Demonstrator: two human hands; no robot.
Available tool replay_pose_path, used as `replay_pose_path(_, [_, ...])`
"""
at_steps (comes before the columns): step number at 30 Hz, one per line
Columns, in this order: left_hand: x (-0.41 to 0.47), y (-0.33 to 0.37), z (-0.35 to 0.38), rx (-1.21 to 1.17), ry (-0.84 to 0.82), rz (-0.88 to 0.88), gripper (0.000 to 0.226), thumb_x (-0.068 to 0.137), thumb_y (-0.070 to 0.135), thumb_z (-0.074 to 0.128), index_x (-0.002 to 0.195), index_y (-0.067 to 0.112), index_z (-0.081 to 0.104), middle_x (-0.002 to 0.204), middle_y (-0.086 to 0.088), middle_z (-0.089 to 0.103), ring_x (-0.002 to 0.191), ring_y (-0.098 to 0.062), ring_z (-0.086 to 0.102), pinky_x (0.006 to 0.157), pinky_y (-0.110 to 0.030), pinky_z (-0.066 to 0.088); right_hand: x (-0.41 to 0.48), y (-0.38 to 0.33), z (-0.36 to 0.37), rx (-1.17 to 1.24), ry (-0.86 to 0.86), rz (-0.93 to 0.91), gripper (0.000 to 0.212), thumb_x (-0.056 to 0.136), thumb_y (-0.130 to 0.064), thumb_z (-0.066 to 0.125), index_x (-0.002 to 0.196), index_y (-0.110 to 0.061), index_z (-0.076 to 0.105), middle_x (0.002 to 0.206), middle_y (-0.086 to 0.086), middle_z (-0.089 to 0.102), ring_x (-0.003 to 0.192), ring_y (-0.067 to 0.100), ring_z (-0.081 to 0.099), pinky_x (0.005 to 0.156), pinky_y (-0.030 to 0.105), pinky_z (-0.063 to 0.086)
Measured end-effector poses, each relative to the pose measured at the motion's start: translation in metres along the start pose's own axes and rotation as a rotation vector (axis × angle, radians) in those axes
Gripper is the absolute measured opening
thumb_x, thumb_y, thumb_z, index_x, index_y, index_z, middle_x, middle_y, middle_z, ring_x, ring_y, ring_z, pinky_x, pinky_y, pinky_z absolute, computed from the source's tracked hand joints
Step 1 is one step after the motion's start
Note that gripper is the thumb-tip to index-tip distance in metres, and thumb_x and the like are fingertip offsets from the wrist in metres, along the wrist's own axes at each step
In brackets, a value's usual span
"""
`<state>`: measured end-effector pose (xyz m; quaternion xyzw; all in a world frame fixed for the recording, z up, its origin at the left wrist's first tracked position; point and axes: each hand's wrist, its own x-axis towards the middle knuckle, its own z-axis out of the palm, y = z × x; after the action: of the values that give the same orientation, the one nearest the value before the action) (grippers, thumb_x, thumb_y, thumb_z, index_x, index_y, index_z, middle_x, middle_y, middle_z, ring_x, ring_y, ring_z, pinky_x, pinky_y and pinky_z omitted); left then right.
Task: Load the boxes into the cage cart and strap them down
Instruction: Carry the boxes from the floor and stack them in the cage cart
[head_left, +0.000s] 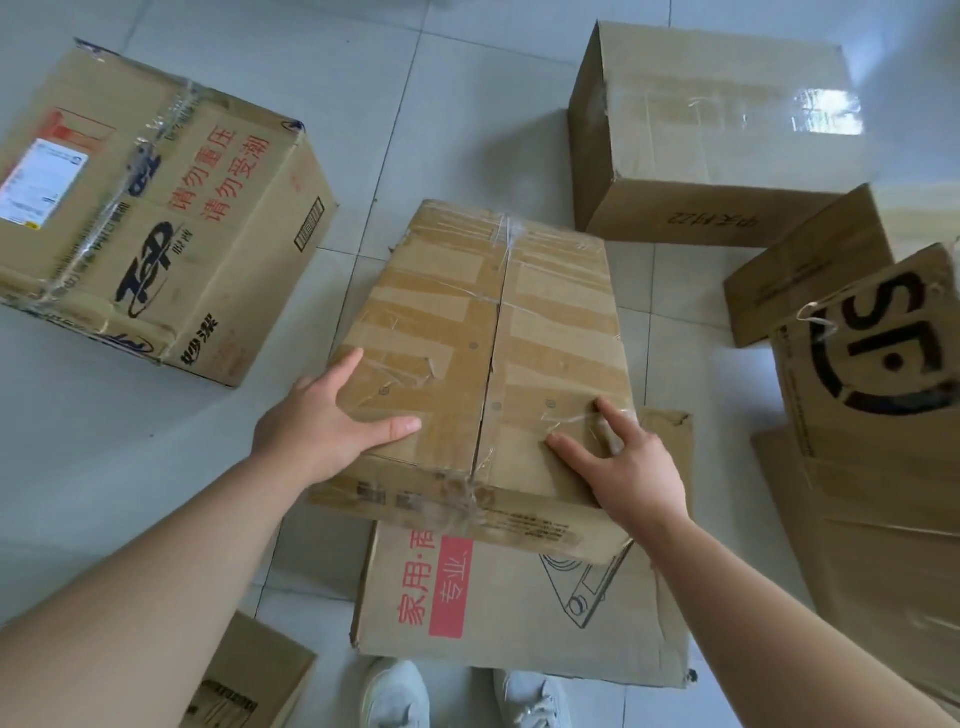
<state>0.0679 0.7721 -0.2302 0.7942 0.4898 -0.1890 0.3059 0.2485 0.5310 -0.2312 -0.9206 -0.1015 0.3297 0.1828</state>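
A taped brown cardboard box (498, 332) stands in the middle of the floor, its near end resting on a lower box with red print (519, 608). My left hand (327, 421) lies on the top box's near left corner, thumb flat on the top and fingers reaching along the left side. My right hand (623, 462) rests on its near right part with the fingers spread straight on the top. No cage cart or strap is in view.
Other cardboard boxes surround me: a large printed one (156, 208) at left, a plain one (711, 140) at the back right, a small one (810, 270) and a black-lettered one (878, 374) at right, another (249, 680) by my left foot. Pale floor tiles (441, 104) lie between them.
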Motion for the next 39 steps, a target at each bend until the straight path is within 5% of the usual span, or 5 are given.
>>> replay_pose_path(7, [-0.112,0.009,-0.066,0.019,0.062,-0.007,0.117,0.041,0.101,0.040,0.145,0.053,0.013,0.146,0.000,0.038,0.117,-0.024,0.053,0.054,-0.024,0.040,-0.092,-0.028,-0.071,0.023,-0.032,-0.067,0.094,0.055,-0.085,0.058,0.139,-0.049,0.036,0.128,-0.003,0.053,0.106,0.016,0.058,0.088,0.041,0.053])
replay_pose_path(18, [-0.351,0.048,-0.142,-0.284,0.379,-0.205,0.114,0.039,0.099,0.046,0.140,0.057,0.016,0.139,0.001,0.043,0.116,-0.024,0.053,0.070,-0.031,0.041,-0.225,-0.084,-0.226,-0.119,-0.033,-0.436,0.089,0.056,-0.086,0.055,0.136,-0.053,0.035,0.115,-0.008,0.049,0.088,0.008,0.049,0.077,0.029,0.049])
replay_pose_path(27, [-0.573,0.068,-0.123,-0.833,0.710,-0.378,0.122,0.034,0.086,0.070,0.142,0.051,0.026,0.137,0.008,0.042,0.127,-0.014,0.045,0.105,-0.040,0.040,-0.356,-0.112,-0.309,-0.275,-0.125,-0.851,0.089,0.054,-0.087,0.055,0.134,-0.056,0.034,0.104,-0.013,0.040,0.078,0.006,0.044,0.067,0.024,0.040])
replay_pose_path(32, [-0.692,0.063,-0.101,-0.800,0.817,-0.624,0.118,0.035,0.095,0.056,0.140,0.058,0.018,0.135,0.014,0.044,0.121,-0.016,0.050,0.088,-0.037,0.045,-0.441,-0.121,-0.313,-0.378,-0.225,-1.075,0.089,0.053,-0.089,0.050,0.134,-0.056,0.033,0.107,-0.011,0.042,0.084,0.009,0.045,0.071,0.026,0.042])
replay_pose_path(39, [-0.855,0.045,-0.037,-0.867,1.027,-0.873,0.112,0.042,0.092,0.058,0.140,0.055,0.019,0.121,0.015,0.046,0.101,-0.012,0.052,0.087,-0.039,0.048,-0.578,-0.097,-0.279,-0.454,-0.386,-1.359,0.090,0.051,-0.089,0.050,0.134,-0.057,0.033,0.126,-0.008,0.049,0.106,0.014,0.056,0.087,0.031,0.042])
